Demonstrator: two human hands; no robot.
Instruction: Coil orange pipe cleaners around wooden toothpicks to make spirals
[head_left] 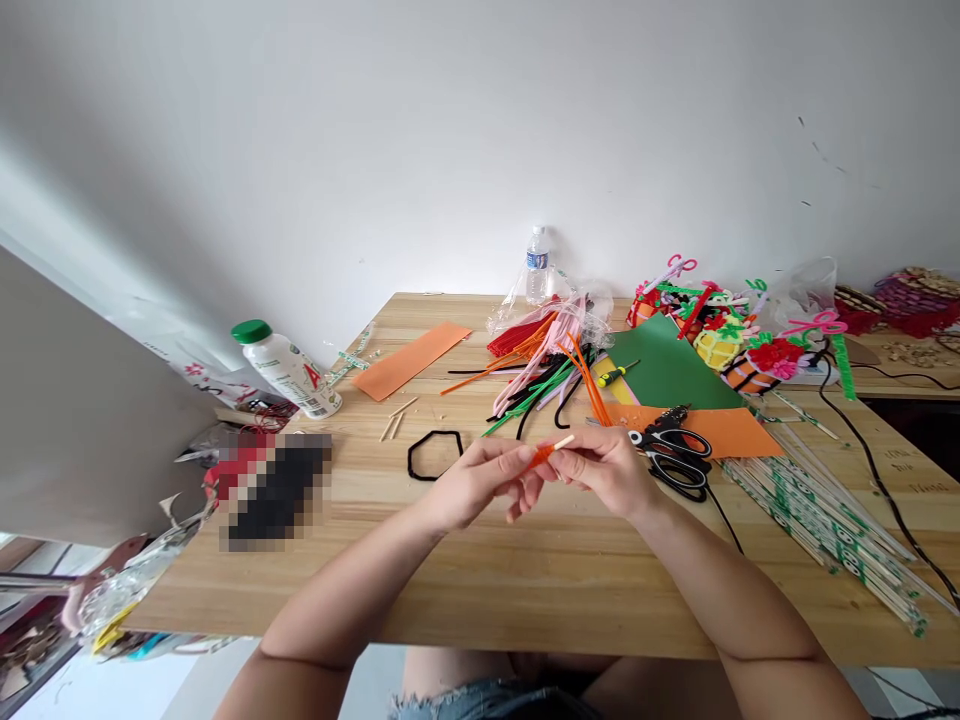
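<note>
Over the middle of the table, my left hand [480, 482] and my right hand [604, 470] meet with their fingers closed around one small piece. It is a short pale wooden stick [564, 441] with orange pipe cleaner [541, 456] around part of it. The stick's bare end pokes out by my right fingers; the rest is partly hidden by both hands. Left of my left hand lies a black pipe cleaner bent into a ring [410, 458]. Scissors with black handles [679, 450] rest close to my right hand.
Pipe cleaners of several colours [536, 350] lie behind the hands. Orange paper [412, 360], green paper [667, 365] and a yellow-black screwdriver [616, 373] are on the table. Wrapped sticks [832, 520] lie right, below fuzzy flower crafts [765, 360]. A white bottle [289, 370] stands left.
</note>
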